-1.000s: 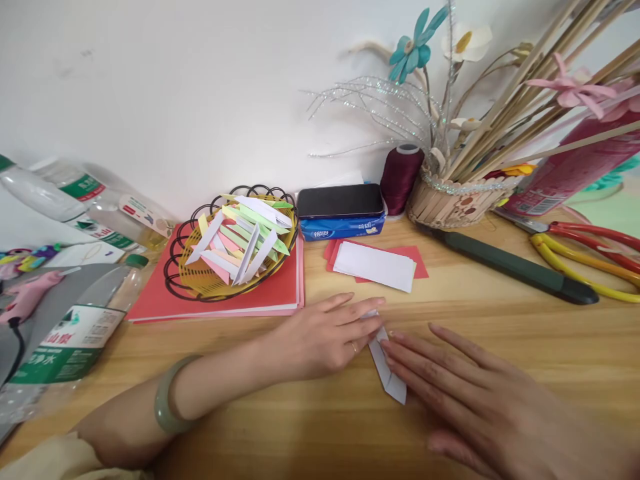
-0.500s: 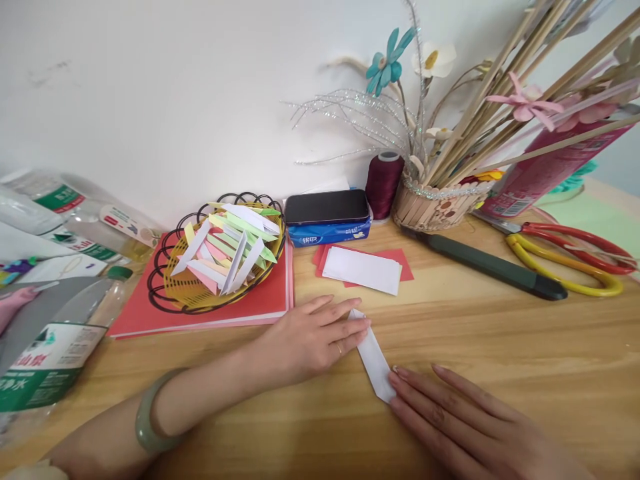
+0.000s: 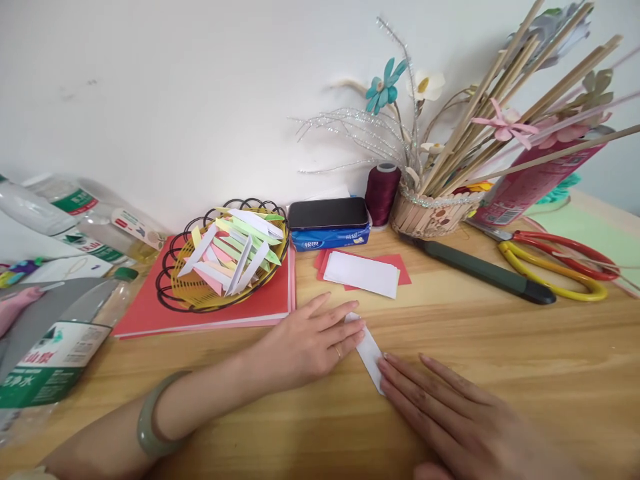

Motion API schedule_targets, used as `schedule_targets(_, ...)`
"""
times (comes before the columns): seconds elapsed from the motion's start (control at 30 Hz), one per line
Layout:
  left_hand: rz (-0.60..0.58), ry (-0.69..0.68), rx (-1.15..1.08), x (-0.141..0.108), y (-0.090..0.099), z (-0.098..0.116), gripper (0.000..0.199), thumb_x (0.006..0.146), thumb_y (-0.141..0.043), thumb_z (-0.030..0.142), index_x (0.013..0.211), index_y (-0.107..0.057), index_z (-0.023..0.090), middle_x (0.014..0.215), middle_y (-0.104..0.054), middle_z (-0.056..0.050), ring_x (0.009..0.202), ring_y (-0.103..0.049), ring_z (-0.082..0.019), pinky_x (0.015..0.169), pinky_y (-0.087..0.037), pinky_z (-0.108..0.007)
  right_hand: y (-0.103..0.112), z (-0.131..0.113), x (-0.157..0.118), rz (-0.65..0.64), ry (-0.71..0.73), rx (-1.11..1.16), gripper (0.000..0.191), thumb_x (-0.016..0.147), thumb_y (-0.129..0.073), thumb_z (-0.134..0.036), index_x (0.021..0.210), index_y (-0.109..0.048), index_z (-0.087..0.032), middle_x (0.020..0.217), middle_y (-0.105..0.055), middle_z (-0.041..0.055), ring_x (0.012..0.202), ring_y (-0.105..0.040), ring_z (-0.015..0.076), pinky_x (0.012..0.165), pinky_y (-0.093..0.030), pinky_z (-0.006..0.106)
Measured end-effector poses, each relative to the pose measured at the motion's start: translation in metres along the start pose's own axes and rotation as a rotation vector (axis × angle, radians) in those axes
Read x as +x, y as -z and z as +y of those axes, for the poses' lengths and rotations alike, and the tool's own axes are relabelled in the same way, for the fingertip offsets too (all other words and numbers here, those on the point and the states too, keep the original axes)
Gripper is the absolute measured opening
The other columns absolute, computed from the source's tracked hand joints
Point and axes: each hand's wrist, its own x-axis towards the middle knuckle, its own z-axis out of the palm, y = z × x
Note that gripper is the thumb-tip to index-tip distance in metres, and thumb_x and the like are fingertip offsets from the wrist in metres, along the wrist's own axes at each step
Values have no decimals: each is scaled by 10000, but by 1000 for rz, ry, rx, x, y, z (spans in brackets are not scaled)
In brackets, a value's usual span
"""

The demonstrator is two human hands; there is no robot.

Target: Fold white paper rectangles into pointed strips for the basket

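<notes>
A narrow folded strip of white paper point(image 3: 369, 351) lies slantwise on the wooden table. On its far end rest the fingertips of my left hand point(image 3: 317, 337), fingers stretched and slightly spread, a ring on one of them. My right hand point(image 3: 445, 410) lies flat with fingers extended, its fingertips covering part of the strip's near end. Neither hand grips the paper; both press it from above. Just beyond the strip, a small stack of white paper slips point(image 3: 363, 273) sits on red paper slips point(image 3: 401, 265).
A yellow basket point(image 3: 183, 285) of folded coloured paper stands on red sheets point(image 3: 143, 293) at left. Behind are a phone point(image 3: 327, 213) on a blue tissue pack point(image 3: 330, 238) and a thread spool point(image 3: 383, 197). A dark green cutter point(image 3: 480, 270) and scissors point(image 3: 555, 267) lie right; plastic bottles point(image 3: 55, 360), left.
My right hand has slid slightly up and left along the strip, covering more of its near end. The left hand stays on the far end. The view has shifted a little.
</notes>
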Motion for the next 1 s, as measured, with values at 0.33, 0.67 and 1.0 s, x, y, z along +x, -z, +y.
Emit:
schedule_targets(0.33,260,44,71,-4,7,29,145,856,-558,194,781,-661,126,803,-688,-40,968,-602,-168,1090,-299,-435,19,3,1,191,-57,-30,337,918,-333,-108,1107,-608,-150,1111,-662,89,1069,-584,211,909,-473,385)
schedule_targets(0.67,284,126,64,-8,5,36,124,856,-563,191,773,-639,138,699,-644,-3,848,-605,-156,993,-408,-397,9,17,33,17,-77,163,326,946,-286,-146,1059,-589,-108,935,-622,95,834,-562,205,735,-501,365)
schedule_targets(1.0,187,523,-363,1,9,39,138,821,-538,221,705,-582,160,768,-599,-44,917,-521,-217,833,-460,-385,3,33,51,-142,-247,458,208,943,-377,-188,820,-544,-186,824,-554,24,745,-519,162,658,-418,298)
